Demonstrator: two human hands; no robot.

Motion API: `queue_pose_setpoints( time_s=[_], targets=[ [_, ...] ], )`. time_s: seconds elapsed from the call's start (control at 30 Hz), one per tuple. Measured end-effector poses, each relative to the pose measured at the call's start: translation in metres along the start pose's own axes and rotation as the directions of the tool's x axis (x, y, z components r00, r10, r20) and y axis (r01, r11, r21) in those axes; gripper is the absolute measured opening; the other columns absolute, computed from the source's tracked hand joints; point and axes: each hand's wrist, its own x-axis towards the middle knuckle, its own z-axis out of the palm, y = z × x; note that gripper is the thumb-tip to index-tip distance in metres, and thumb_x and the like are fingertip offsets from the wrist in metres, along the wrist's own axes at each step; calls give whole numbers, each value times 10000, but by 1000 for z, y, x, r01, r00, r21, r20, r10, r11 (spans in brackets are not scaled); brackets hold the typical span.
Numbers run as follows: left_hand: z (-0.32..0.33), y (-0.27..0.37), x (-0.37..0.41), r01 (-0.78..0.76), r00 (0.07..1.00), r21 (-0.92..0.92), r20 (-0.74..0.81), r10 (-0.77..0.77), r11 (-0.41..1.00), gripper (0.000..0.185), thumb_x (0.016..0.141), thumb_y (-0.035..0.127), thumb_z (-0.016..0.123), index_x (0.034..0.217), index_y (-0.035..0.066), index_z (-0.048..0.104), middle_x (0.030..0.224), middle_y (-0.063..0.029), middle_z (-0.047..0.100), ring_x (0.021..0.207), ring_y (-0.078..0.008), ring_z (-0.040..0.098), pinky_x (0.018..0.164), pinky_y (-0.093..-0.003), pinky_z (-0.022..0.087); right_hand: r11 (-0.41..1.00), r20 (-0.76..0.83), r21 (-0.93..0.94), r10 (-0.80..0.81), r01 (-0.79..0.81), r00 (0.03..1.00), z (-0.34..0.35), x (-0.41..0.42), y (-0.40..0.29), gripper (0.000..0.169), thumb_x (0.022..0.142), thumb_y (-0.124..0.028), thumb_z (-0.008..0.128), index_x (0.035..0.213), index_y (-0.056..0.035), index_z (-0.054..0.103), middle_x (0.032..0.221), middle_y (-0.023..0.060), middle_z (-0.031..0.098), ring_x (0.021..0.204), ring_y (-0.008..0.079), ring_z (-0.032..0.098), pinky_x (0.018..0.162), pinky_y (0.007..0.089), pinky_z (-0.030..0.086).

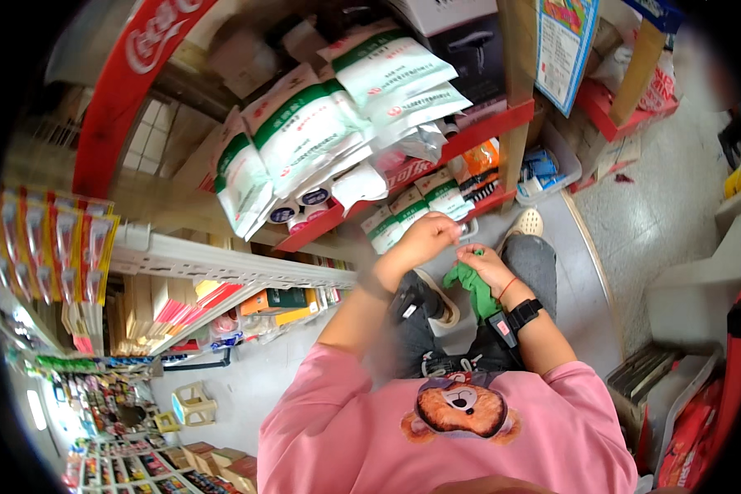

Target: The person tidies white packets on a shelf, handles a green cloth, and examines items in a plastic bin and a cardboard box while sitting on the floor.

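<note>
My right hand [483, 264] grips a crumpled green cloth [477, 290], which hangs below the fingers towards the wrist. Close by on the left, my left hand [429, 236] has its fingers curled in; whether anything is between them cannot be made out. A small gap separates the two hands. Both are in front of a low red shelf, over my bent knees. Behind the left hand, small white and green packets [407, 210] stand on the bottom shelf. Above them, large white and green bags [309, 129] lie stacked and overhang the shelf edge.
A red shelf rail [488, 133] runs above the hands. A clear plastic bin [552, 167] with blue packets sits on the floor at right. Left of me is a white perforated shelf edge [222, 259]. Plastic stools [194, 404] stand farther back.
</note>
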Motion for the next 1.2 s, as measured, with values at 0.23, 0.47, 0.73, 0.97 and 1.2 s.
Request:
queue_pose_setpoints(
  time_s=[0.23,0.47,0.73,0.97,1.2],
  targets=[
    [-61,130,-37,-44,926,230,-355,126,972,252,815,70,640,1066,55,621,984,-101,577,766,-203,590,706,-294,482,982,84,86,-174,167,981,26,-47,-34,302,899,-180,645,1148,-44,542,941,85,633,852,148,614,716,261,505],
    [-130,214,-44,80,871,692,-399,287,717,208,821,237,682,962,86,693,843,-92,671,713,-256,633,620,-347,485,972,56,97,-219,213,974,31,-87,-49,307,905,-182,634,1167,-47,548,924,70,643,797,127,619,664,247,502],
    [-147,174,49,478,651,788,-615,446,389,309,781,335,697,733,31,677,751,-123,592,787,-328,564,678,-434,461,958,-2,113,-265,263,964,19,-106,-57,299,889,-205,658,1130,-49,573,916,77,642,794,129,619,665,248,506],
    [-146,177,49,241,552,484,-781,291,841,270,822,261,666,793,5,583,809,-147,604,744,-328,599,648,-393,474,960,54,111,-265,258,963,19,-106,-57,339,889,-260,663,1130,-42,568,931,76,636,822,132,611,690,251,498],
    [-80,190,-34,-349,779,-674,-595,-199,651,91,915,68,474,1000,87,447,971,-57,599,862,-147,615,741,-325,536,913,336,261,-391,314,857,42,-111,-69,628,913,-545,514,1260,-22,522,1008,83,626,886,135,599,748,274,501]
  ],
)
